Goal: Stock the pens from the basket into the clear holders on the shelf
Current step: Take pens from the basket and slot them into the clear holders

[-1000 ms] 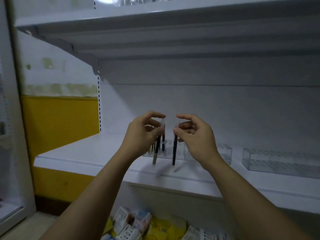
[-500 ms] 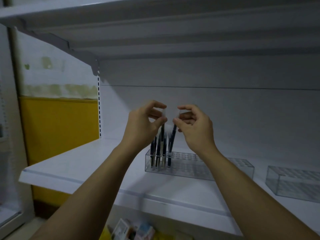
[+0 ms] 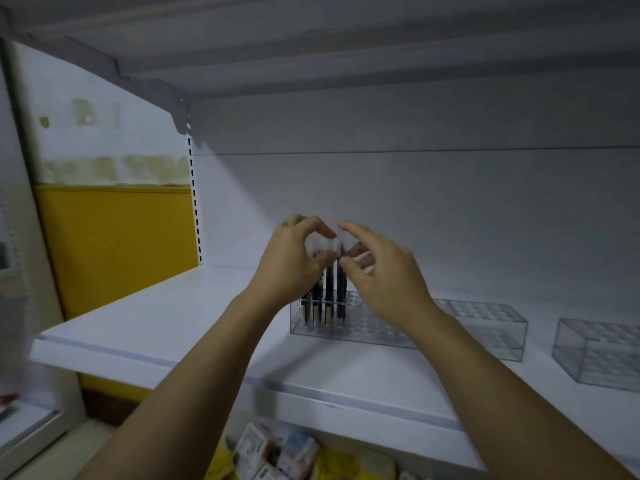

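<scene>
The left hand (image 3: 294, 263) and right hand (image 3: 386, 278) are each pinching a dark pen (image 3: 329, 289) by its top, seating both in the clear holder (image 3: 349, 333) on the shelf (image 3: 166, 327); next probably calls for releasing both grips.

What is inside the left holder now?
Several dark pens stand in the left-end slots of the holder; the left hand and right hand each pinch a pen top. The right wrist hides its middle slots.

Dim bluish light, brighter patch at the left wall, soft motion blur, wide-angle bending at edges
</scene>
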Demonstrator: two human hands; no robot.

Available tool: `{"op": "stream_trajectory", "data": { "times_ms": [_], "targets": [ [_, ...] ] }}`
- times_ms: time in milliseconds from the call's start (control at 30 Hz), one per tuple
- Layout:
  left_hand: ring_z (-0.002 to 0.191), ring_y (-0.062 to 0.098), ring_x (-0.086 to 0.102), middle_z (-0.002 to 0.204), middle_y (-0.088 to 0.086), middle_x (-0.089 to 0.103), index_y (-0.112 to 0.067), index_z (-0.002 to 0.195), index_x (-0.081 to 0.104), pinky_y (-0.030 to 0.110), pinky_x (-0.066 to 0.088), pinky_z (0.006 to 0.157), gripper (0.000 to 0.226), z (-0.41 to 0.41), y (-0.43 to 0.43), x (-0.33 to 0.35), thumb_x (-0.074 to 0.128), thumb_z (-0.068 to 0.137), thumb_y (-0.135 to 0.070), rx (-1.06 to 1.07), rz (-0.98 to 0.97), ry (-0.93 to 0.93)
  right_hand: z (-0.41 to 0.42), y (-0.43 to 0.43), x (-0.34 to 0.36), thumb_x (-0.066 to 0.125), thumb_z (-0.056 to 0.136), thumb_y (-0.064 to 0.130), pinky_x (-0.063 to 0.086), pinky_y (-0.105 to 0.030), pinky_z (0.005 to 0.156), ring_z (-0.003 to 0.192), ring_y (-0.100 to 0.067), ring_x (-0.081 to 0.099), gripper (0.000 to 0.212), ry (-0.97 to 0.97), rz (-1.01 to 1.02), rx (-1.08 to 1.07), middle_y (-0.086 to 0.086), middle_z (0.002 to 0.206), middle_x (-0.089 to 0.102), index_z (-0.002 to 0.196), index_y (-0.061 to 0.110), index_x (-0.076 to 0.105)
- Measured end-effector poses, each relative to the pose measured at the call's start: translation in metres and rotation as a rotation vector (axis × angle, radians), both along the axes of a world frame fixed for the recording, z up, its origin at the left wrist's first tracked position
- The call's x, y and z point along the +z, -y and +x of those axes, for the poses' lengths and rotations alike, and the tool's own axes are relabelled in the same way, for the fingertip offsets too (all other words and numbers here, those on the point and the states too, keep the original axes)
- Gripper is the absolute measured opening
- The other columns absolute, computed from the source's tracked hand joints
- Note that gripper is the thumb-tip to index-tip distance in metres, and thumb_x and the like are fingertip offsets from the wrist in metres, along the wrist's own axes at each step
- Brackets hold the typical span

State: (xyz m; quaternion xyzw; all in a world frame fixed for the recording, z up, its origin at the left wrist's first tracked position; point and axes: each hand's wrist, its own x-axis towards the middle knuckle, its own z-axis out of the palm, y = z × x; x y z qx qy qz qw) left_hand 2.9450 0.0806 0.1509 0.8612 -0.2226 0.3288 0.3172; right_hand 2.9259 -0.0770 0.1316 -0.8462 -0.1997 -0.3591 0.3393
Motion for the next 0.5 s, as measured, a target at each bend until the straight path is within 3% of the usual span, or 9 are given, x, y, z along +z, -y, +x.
{"op": "stream_trajectory", "data": {
  "times_ms": [167,367,500],
  "targets": [
    [0.110,0.016,0.051,0.113,-0.004,0.059,-0.025,0.105,0.061,0.026,0.038,0.091,0.020,0.005,-0.001,-0.008,0.068,0.087,-0.027,0.005,-0.013,0.044,-0.009,0.002,-0.002,0.052,0.097,0.026,0.050,-0.022,0.064,0.068,-0.007,0.061,0.066,-0.115,-0.172,-0.046,0.011,0.087,0.063,0.146,0.051,0.015],
    [0.117,0.016,0.047,0.123,-0.006,0.054,-0.026,0.112,0.061,0.023,0.033,0.091,0.025,0.003,-0.001,-0.010,0.066,0.088,-0.025,0.039,0.033,0.067,-0.007,0.003,0.002,0.051,0.097,0.027,0.051,-0.026,0.065,0.070,-0.010,0.062,0.058,-0.191,-0.216,-0.076,0.011,0.084,0.066,0.143,0.050,0.023],
    [0.120,0.015,0.045,0.128,-0.007,0.052,-0.030,0.119,0.059,0.024,0.033,0.096,0.032,-0.005,-0.001,-0.013,0.066,0.088,-0.026,0.055,0.069,0.076,-0.010,0.005,-0.001,0.054,0.096,0.027,0.051,-0.024,0.067,0.068,-0.005,0.059,0.069,-0.203,-0.202,-0.083,0.012,0.093,0.067,0.147,0.051,0.015]
  ]
}}
